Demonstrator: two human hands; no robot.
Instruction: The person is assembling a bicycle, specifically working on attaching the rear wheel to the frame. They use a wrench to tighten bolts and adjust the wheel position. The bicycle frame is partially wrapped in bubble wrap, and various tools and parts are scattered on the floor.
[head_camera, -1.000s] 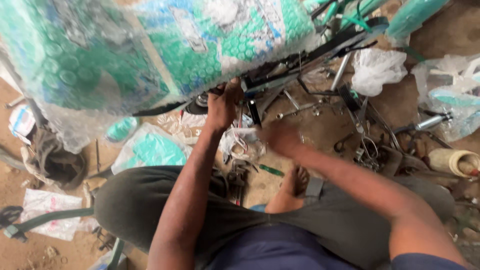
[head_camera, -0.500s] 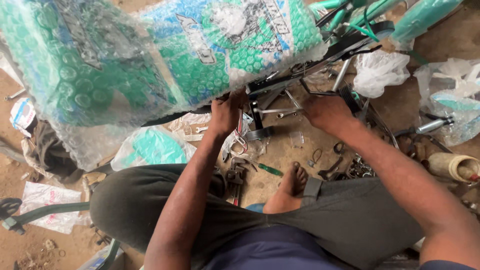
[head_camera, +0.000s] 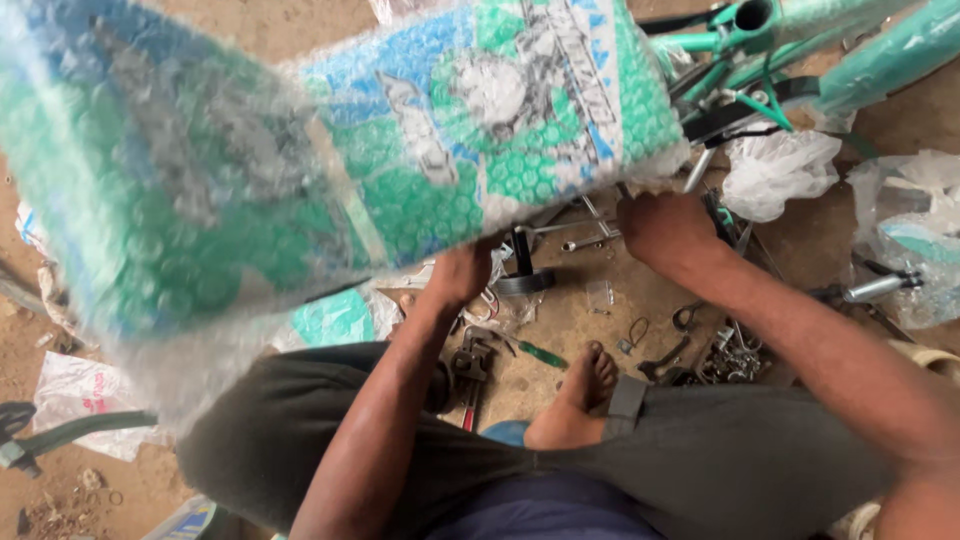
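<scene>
A large bicycle part wrapped in green, blue and white bubble wrap (head_camera: 300, 170) fills the upper left of the head view, tilted and blurred. My left hand (head_camera: 462, 272) grips its lower edge from underneath. My right hand (head_camera: 662, 228) holds the wrapped part at its right lower corner, where bare metal rods stick out. The fingers of both hands are partly hidden by the wrap. A teal bicycle frame (head_camera: 800, 40) lies at the top right, just beyond the right hand.
My bare foot (head_camera: 580, 395) rests on the dirt floor between my knees. Pliers (head_camera: 470, 365), a green-handled screwdriver (head_camera: 535, 352), wrenches and small metal parts (head_camera: 735, 345) lie scattered around it. White plastic bags (head_camera: 780, 170) lie at the right, and another bag (head_camera: 85, 400) at the lower left.
The wrapped part has swung down and toward me, now covering more of the view. My right hand moved up from the floor area to its right corner. My left hand stayed on its underside.
</scene>
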